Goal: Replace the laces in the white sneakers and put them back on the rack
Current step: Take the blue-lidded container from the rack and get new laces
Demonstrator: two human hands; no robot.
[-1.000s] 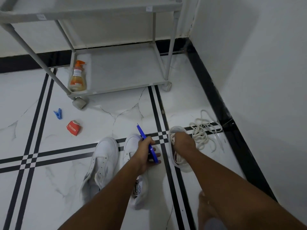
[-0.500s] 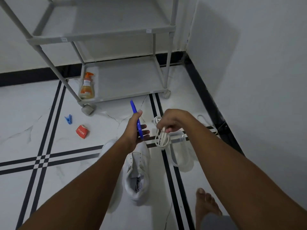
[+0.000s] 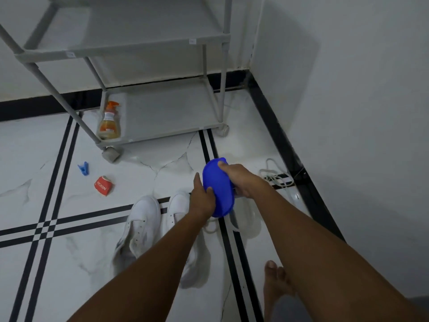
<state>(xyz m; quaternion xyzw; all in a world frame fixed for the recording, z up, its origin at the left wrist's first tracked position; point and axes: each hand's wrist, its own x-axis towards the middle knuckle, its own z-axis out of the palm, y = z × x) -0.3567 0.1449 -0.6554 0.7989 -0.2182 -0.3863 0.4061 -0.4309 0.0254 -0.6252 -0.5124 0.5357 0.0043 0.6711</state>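
Half a second ago the right hand (image 3: 241,180) clutched a bundle of laces and the left hand (image 3: 200,198) held the blue lid (image 3: 218,187) edge-on; now the lid faces the camera, gripped by both hands, left fingers curled on its near-left edge, right thumb hooked over its far rim. The bundle is hidden. The white sneakers (image 3: 141,226) lie on the floor (image 3: 34,263) below the left forearm; loose laces (image 3: 276,175) lie right of the hands, near the wall. The rack (image 3: 162,108) stands beyond
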